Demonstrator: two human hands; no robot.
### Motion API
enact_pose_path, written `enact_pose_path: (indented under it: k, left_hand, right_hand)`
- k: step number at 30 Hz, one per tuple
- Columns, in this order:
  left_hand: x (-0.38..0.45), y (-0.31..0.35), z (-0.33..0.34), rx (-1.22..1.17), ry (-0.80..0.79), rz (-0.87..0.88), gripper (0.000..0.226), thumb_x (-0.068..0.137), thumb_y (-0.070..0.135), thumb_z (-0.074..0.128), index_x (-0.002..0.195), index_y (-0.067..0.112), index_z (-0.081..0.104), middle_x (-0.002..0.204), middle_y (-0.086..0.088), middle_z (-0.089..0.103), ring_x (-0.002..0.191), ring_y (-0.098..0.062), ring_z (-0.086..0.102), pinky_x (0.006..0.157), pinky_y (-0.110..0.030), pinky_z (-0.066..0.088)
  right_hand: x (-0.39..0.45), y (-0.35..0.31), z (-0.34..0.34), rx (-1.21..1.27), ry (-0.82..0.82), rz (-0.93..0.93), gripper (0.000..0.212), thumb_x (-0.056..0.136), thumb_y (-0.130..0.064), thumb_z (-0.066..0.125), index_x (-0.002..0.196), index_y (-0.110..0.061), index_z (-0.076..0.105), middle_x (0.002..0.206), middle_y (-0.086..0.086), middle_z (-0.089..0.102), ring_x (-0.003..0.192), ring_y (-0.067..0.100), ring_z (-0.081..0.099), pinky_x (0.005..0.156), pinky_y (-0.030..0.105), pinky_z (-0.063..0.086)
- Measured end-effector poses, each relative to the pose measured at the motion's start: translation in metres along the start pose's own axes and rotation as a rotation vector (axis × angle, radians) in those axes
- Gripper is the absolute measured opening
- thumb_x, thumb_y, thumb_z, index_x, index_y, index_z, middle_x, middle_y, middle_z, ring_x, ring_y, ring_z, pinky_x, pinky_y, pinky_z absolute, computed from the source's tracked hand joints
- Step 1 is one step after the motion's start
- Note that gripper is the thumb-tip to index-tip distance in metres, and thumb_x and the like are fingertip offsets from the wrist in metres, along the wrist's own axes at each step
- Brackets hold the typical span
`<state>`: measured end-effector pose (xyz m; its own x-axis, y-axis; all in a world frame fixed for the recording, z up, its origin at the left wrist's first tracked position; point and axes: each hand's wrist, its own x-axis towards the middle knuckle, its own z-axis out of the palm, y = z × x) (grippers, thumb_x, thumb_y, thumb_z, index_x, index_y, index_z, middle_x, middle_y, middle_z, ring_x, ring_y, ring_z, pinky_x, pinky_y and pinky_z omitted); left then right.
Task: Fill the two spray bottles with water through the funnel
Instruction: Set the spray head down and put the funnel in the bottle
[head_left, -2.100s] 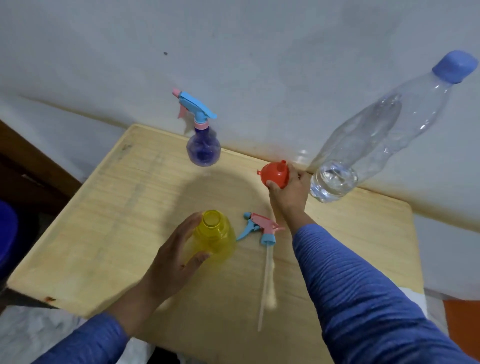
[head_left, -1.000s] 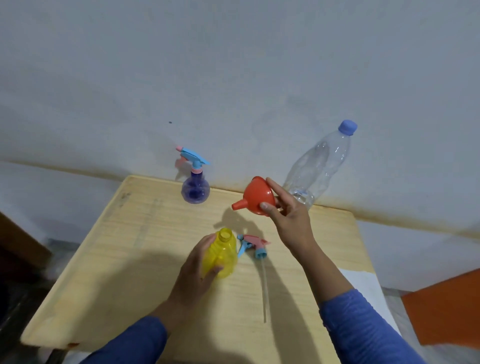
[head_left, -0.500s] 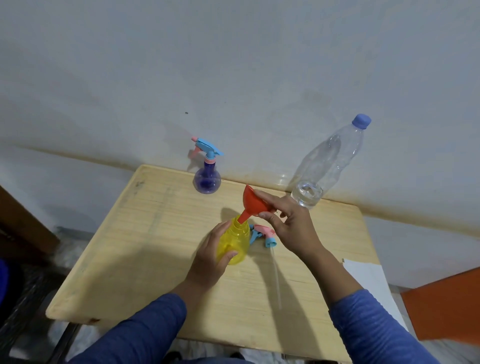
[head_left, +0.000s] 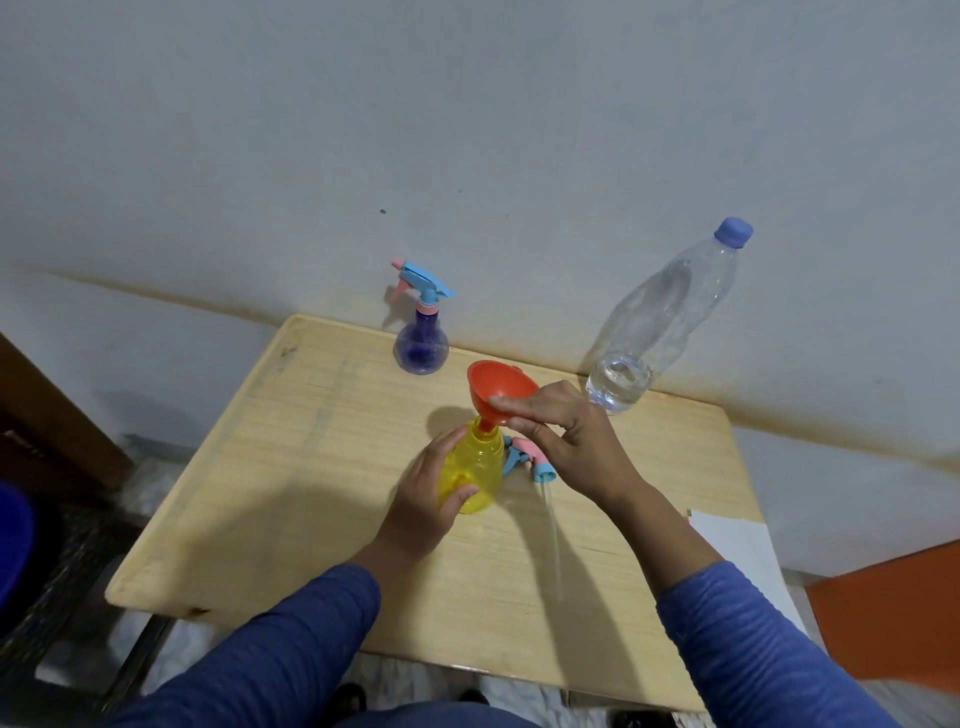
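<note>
A: Orange funnel (head_left: 501, 387) is seated spout-down in the neck of the yellow spray bottle (head_left: 474, 470), bowl tilted a bit toward the wall. My right hand (head_left: 571, 441) pinches the bowl's near rim, thumb and fingers closed on it

B: Left?

A: My left hand (head_left: 423, 501) is wrapped round the yellow bottle's body, fingers curled on it. Bottle stands upright on the wooden table (head_left: 291, 493), mid-table

B: Its sprayer?

A: Off. The pink-and-blue spray head (head_left: 530, 457) lies flat on the table just right of the yellow bottle, partly under my right hand, dip tube (head_left: 555, 545) running toward me

B: Second bottle, water?

A: Purple spray bottle (head_left: 422, 345) stands at the far edge near the wall, trigger head on. Clear water bottle (head_left: 660, 322) with blue cap is at the far right, capped, a little water in the bottom. It looks leaned over, could be lens warp, can't tell. Both well apart from my hands

B: Other views?

A: Head cam only. White sheet (head_left: 737, 551) sits off the table's right edge
</note>
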<state>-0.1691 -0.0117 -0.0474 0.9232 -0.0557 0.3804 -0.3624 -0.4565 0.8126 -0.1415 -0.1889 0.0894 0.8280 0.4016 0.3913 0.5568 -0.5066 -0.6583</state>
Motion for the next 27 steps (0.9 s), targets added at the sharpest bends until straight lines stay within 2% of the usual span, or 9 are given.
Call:
enact_pose_path:
  k: [4,8,11,13,16,21,23,27]
  left_hand:
    - [0.0,0.003,-0.001,0.0,0.0,-0.009,0.065,0.078,0.034,0.061,0.136,0.026,0.034,0.135,0.009,0.041,0.124,0.006,0.034,0.104,-0.005,0.023]
    - [0.0,0.006,-0.003,-0.012,-0.017,-0.054,0.066,0.077,0.023,0.067,0.135,0.02,0.035,0.134,0.009,0.04,0.121,0.007,0.033,0.101,-0.002,0.022]
    - [-0.001,0.007,-0.003,-0.02,-0.023,-0.072,0.066,0.076,0.02,0.066,0.135,0.021,0.035,0.133,0.01,0.04,0.12,0.009,0.034,0.1,-0.001,0.023]
    - [-0.001,0.008,-0.004,-0.024,-0.024,-0.073,0.066,0.077,0.019,0.066,0.135,0.02,0.035,0.133,0.011,0.04,0.12,0.009,0.034,0.099,0.0,0.022]
    - [-0.001,0.01,-0.004,-0.019,-0.024,-0.071,0.066,0.077,0.02,0.066,0.136,0.016,0.035,0.133,0.012,0.038,0.12,0.011,0.032,0.099,0.001,0.022]
    - [-0.001,0.011,-0.004,-0.014,-0.036,-0.076,0.067,0.078,0.021,0.065,0.135,0.024,0.03,0.134,0.01,0.038,0.12,0.011,0.031,0.098,0.001,0.021]
    - [-0.001,0.013,-0.004,-0.039,-0.044,-0.109,0.072,0.078,0.024,0.065,0.137,0.032,0.024,0.137,0.014,0.035,0.122,0.01,0.031,0.099,-0.002,0.024]
    - [0.0,0.012,-0.006,-0.061,-0.079,-0.17,0.078,0.078,0.029,0.065,0.139,0.042,0.019,0.139,0.017,0.035,0.126,-0.002,0.038,0.103,-0.021,0.033]
  right_hand:
    - [0.0,0.001,0.002,-0.019,-0.032,-0.036,0.032,0.084,-0.036,0.058,0.111,-0.023,0.069,0.088,-0.038,0.061,0.09,0.014,0.052,0.083,0.015,0.04]
    - [0.0,0.001,0.0,-0.015,-0.061,-0.031,0.031,0.083,-0.034,0.061,0.111,-0.024,0.069,0.089,-0.04,0.06,0.092,0.014,0.051,0.085,0.018,0.041]
    - [-0.001,0.001,-0.001,-0.007,-0.085,-0.026,0.028,0.082,-0.03,0.065,0.109,-0.022,0.07,0.095,-0.024,0.067,0.095,0.021,0.054,0.087,0.027,0.046]
    - [-0.002,0.001,-0.002,-0.004,-0.105,-0.01,0.026,0.082,-0.025,0.066,0.108,-0.022,0.071,0.097,-0.011,0.072,0.098,0.022,0.055,0.089,0.029,0.046]
    - [-0.004,0.002,-0.003,-0.007,-0.141,0.007,0.026,0.082,-0.024,0.066,0.108,-0.022,0.071,0.098,-0.013,0.07,0.101,0.02,0.054,0.092,0.021,0.042]
    - [-0.003,0.001,-0.006,-0.035,-0.169,0.011,0.029,0.081,-0.025,0.067,0.109,-0.023,0.07,0.1,-0.005,0.072,0.105,0.016,0.053,0.093,0.025,0.044]
    - [-0.002,-0.001,-0.008,-0.035,-0.175,0.021,0.031,0.079,-0.027,0.068,0.11,-0.022,0.07,0.102,-0.002,0.072,0.108,0.015,0.053,0.094,0.024,0.044]
    - [0.002,-0.008,-0.013,-0.024,-0.168,0.043,0.035,0.077,-0.029,0.073,0.111,-0.023,0.069,0.107,0.0,0.069,0.112,0.014,0.054,0.096,0.023,0.043]
